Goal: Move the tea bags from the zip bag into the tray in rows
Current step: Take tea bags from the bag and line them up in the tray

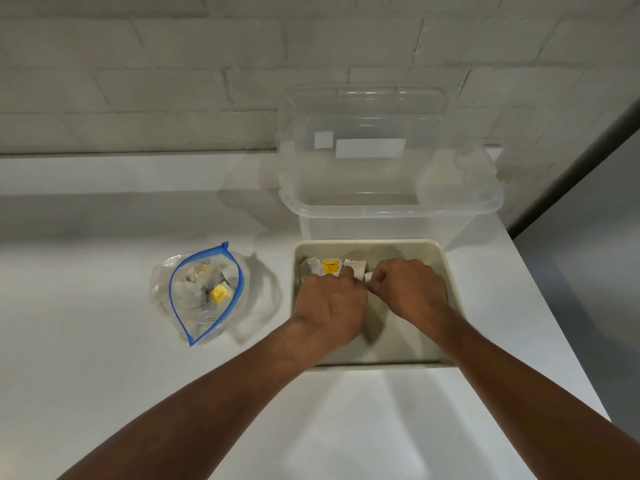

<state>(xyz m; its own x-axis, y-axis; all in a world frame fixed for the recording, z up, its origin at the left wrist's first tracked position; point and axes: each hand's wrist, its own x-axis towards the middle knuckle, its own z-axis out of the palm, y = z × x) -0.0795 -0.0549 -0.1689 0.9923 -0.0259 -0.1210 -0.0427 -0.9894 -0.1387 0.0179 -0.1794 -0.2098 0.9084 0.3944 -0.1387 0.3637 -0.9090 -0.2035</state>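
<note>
Several tea bags [355, 266] just beyond fingertips, at tray [367, 242] far wall | right hand [410, 291] pinching one | left hand [329, 306] curled, grasp hidden: cannot tell | zip bag [204, 292] left of fingers, contents blurry

A clear plastic tub [391, 211] stands on the white counter [104, 358] against a painted brick wall [138, 81].

Left hand [330, 306] fingers curled out of sight, right hand [408, 289] hold unclear, tea bags [356, 266] partly covered, forearms [207, 403] cropped
</note>
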